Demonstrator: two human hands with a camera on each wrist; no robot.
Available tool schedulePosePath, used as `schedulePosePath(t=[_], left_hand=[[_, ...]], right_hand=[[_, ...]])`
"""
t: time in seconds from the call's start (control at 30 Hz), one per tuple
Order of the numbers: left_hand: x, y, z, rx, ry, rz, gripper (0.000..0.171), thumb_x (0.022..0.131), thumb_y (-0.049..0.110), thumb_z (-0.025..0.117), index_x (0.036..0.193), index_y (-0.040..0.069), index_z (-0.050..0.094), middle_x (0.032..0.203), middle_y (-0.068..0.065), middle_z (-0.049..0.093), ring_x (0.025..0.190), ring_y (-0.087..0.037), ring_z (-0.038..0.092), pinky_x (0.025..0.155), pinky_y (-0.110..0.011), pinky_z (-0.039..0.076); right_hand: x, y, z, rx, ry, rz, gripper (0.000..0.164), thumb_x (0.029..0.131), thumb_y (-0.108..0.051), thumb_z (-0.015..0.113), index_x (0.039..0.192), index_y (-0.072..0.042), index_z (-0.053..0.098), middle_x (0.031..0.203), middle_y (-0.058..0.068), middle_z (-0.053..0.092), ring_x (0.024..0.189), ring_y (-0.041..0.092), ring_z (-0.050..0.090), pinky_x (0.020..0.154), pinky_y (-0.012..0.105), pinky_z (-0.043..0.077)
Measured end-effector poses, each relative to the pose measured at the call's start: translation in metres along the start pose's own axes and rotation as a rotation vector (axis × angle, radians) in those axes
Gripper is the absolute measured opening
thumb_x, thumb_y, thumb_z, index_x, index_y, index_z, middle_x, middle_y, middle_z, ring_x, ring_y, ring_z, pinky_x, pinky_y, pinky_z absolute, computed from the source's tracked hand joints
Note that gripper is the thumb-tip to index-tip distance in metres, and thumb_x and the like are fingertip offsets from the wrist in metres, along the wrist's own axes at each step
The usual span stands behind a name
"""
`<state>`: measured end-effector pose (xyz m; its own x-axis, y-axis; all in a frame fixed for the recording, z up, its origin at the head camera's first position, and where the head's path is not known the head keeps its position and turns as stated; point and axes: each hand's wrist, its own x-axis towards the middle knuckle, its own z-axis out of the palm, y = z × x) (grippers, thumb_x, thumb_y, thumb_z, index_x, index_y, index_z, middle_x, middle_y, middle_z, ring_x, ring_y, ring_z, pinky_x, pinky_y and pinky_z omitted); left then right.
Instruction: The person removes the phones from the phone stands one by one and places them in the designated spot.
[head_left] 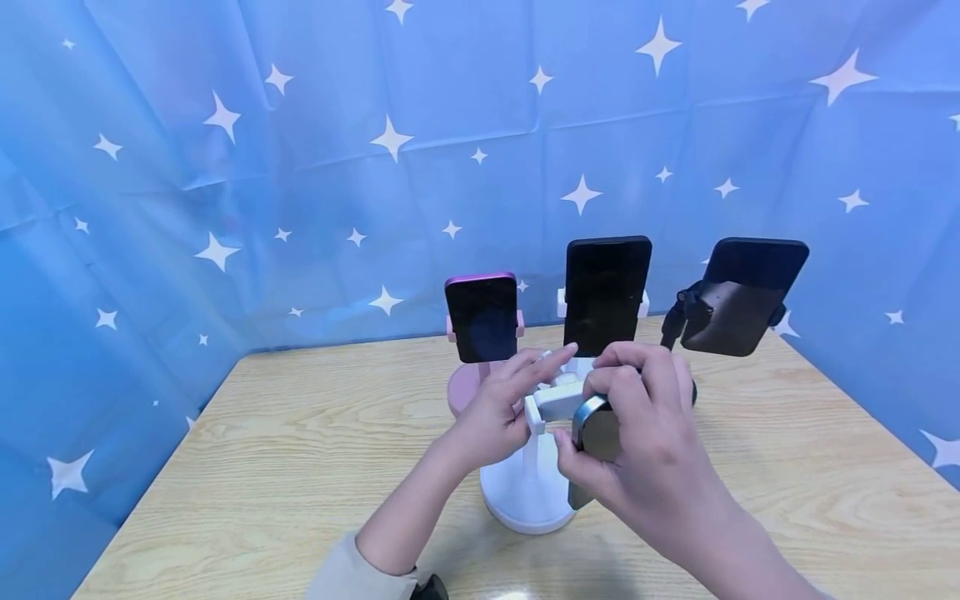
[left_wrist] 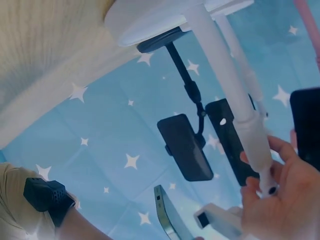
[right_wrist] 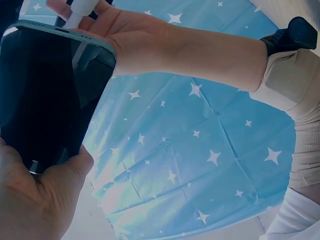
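Note:
My left hand (head_left: 495, 412) grips the upper joint of a white phone stand (head_left: 528, 492), behind its clamp (head_left: 558, 402). The left wrist view shows that hand's fingers (left_wrist: 282, 147) around the top of the pole (left_wrist: 220, 65). My right hand (head_left: 656, 437) holds a phone (head_left: 600, 435) by its edges, tilted and close beside the clamp. In the right wrist view the phone's dark screen (right_wrist: 50, 95) shows, with the thumb (right_wrist: 75, 167) along one edge. Part of the clamp is hidden behind the right fingers.
Behind my hands stand three phones in holders: a purple-edged phone (head_left: 483, 318) on a pink stand (head_left: 462, 387), a black phone (head_left: 607, 292) in a white holder, and another dark phone (head_left: 742, 296) on a black stand. A starry blue curtain (head_left: 337, 183) hangs behind the wooden table (head_left: 300, 433).

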<state>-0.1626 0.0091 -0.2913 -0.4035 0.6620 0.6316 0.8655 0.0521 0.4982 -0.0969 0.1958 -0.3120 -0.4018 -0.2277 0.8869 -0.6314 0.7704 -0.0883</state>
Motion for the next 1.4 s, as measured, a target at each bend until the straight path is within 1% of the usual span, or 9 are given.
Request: schedulePosePath(t=[0.17,0.3,0.4,0.5,0.6,0.83,0.93,1.2,1.4], left_hand=[[-0.001,0.003,0.005,0.003,0.039,0.004,0.090,0.069,0.002,0.077,0.141,0.020,0.026,0.128,-0.010,0.047,0.109,-0.019,0.050,0.088,-0.032,0.047],[-0.001,0.006,0.009,-0.044,0.102,-0.016,0.091,0.067,0.012,0.081,0.139,0.015,0.025,0.129,-0.012,0.046,0.115,-0.020,0.047,0.092,-0.034,0.044],[-0.001,0.009,0.012,-0.045,0.156,-0.044,0.080,0.071,0.011,0.078,0.135,0.012,0.030,0.127,-0.011,0.048,0.115,-0.021,0.049,0.093,-0.034,0.044],[-0.001,0.011,0.014,-0.036,0.179,-0.073,0.069,0.075,0.010,0.074,0.131,0.009,0.035,0.124,-0.011,0.050,0.114,-0.022,0.049,0.093,-0.034,0.044],[-0.001,0.013,0.013,-0.062,0.174,-0.099,0.065,0.076,0.009,0.074,0.130,0.009,0.037,0.122,-0.011,0.050,0.112,-0.022,0.049,0.092,-0.035,0.044],[0.001,0.016,0.009,-0.148,0.136,-0.136,0.059,0.076,0.006,0.073,0.125,0.010,0.041,0.116,-0.008,0.051,0.109,-0.020,0.049,0.091,-0.035,0.045],[0.002,0.016,0.005,-0.169,0.120,-0.148,0.057,0.076,0.005,0.073,0.124,0.009,0.043,0.115,-0.008,0.051,0.108,-0.020,0.049,0.089,-0.035,0.046],[-0.002,0.016,-0.013,-0.133,0.103,-0.071,0.055,0.076,0.003,0.072,0.122,0.006,0.044,0.107,-0.009,0.054,0.100,-0.020,0.054,0.081,-0.030,0.049],[-0.009,0.018,-0.033,-0.207,0.099,-0.075,0.055,0.074,-0.003,0.071,0.121,0.005,0.044,0.105,-0.010,0.053,0.096,-0.021,0.053,0.080,-0.032,0.049]], right_hand=[[-0.023,0.026,0.000,-0.005,-0.009,0.046,0.057,0.056,-0.039,0.083,0.102,-0.015,0.058,0.122,0.010,0.045,0.108,0.035,0.036,0.081,0.048,0.026],[-0.044,0.049,0.002,-0.010,0.005,0.080,0.066,0.048,-0.043,0.087,0.102,-0.017,0.058,0.124,0.009,0.045,0.112,0.036,0.034,0.085,0.047,0.027],[-0.022,0.023,-0.017,-0.038,-0.013,0.108,0.055,0.057,-0.037,0.083,0.099,-0.013,0.057,0.121,0.011,0.046,0.113,0.036,0.035,0.083,0.042,0.031],[0.013,-0.020,-0.041,-0.077,-0.031,0.136,0.042,0.075,-0.042,0.066,0.092,-0.007,0.052,0.111,0.015,0.047,0.106,0.035,0.036,0.076,0.038,0.031],[0.037,-0.049,-0.057,-0.102,-0.040,0.174,0.046,0.084,-0.046,0.047,0.088,0.000,0.048,0.101,0.021,0.044,0.100,0.037,0.036,0.073,0.040,0.029],[0.041,-0.054,-0.065,-0.146,-0.095,0.330,0.044,0.058,-0.006,0.074,0.091,0.007,0.049,0.100,0.025,0.044,0.097,0.040,0.035,0.071,0.041,0.026],[0.038,-0.050,-0.065,-0.163,-0.126,0.389,0.044,0.059,-0.005,0.075,0.092,0.006,0.049,0.099,0.024,0.043,0.094,0.038,0.035,0.070,0.041,0.025],[0.033,-0.035,-0.061,-0.150,-0.379,0.644,0.044,0.071,-0.015,0.070,0.104,0.004,0.049,0.101,0.022,0.043,0.088,0.036,0.035,0.066,0.039,0.029],[0.029,-0.024,-0.051,-0.133,-0.561,0.763,0.051,0.075,-0.022,0.066,0.114,0.004,0.046,0.109,0.027,0.044,0.088,0.041,0.040,0.064,0.042,0.040]])
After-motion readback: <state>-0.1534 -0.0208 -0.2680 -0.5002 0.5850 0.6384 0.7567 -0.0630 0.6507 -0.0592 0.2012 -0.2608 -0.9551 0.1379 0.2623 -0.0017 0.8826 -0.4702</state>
